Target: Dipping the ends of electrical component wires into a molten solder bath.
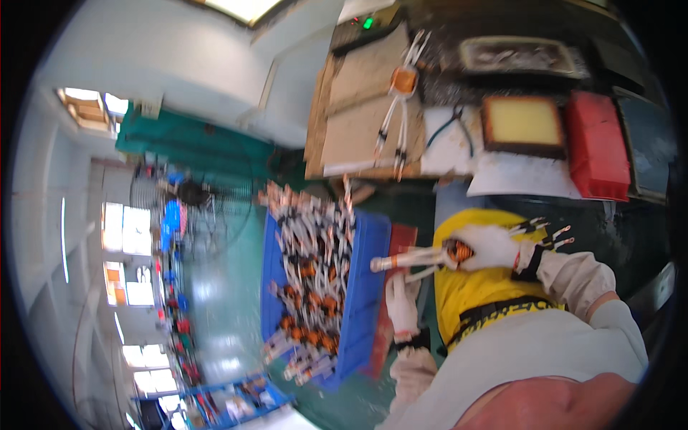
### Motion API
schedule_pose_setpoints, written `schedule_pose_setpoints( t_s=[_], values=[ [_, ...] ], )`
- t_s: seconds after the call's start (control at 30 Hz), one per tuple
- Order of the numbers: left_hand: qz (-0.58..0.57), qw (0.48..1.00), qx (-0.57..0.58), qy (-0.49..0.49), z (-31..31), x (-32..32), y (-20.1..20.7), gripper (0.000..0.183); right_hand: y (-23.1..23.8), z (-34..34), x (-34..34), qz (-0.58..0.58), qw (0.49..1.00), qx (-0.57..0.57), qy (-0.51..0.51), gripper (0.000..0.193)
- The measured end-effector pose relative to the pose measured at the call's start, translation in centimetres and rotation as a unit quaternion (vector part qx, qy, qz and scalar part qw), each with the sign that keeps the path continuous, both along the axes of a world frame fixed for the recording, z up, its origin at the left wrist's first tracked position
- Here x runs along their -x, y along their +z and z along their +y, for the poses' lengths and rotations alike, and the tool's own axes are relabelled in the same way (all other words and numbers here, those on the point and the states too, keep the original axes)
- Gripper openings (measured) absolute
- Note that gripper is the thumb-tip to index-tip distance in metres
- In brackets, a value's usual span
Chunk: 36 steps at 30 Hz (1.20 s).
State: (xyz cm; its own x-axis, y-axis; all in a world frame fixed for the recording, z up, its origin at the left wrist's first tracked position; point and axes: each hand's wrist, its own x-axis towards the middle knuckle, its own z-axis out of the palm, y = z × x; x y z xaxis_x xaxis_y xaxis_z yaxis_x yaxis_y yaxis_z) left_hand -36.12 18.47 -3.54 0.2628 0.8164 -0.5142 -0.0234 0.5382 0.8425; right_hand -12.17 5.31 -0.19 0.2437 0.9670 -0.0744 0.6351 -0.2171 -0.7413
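My right hand (490, 247), in a white glove, is closed around a copper-wound coil (459, 251) above my lap. White-sleeved leads (407, 259) reach left from this coil, and darker-banded lead ends (559, 235) stick out past my right wrist. Lower and to the left, my gloved left hand (403, 307) points upward, its fingertips closed at the end of one lower white lead (423, 274). Beside that hand stands a blue crate (364, 287), heaped with similar coils (308, 272) and their white leads.
On the workbench lie another coil (404, 81), pliers (450, 129), a dark-framed tray with a pale yellow block (523, 122), a red box (598, 143) and a metal-rimmed trough (519, 57). A fan (193, 193) stands far left. Yellow cloth (451, 301) covers my lap.
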Motion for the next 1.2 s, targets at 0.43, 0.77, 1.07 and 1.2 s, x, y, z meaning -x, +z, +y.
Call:
schedule_pose_setpoints(
  t_s=[0.43,0.77,1.07,1.2],
  values=[
    [-0.121,0.991,0.032,0.046,1.0,0.3,-3.4,0.025,-0.4,1.1,0.7,0.058,0.997,0.024,-0.049,0.068],
    [-0.19,0.967,0.074,-0.155,0.5,-0.7,-3.6,0.066,-0.8,1.1,0.9,0.048,0.996,0.051,-0.047,0.074],
    [-0.331,0.93,0.036,-0.155,0.3,-2.5,-4.3,0.066,-0.4,0.8,1.2,0.046,0.998,0.027,-0.028,0.073],
    [-0.194,0.971,-0.022,-0.138,0.0,-2.5,-4.5,0.038,-0.3,1.0,1.2,0.053,0.998,0.028,-0.025,0.073]
  ],
)
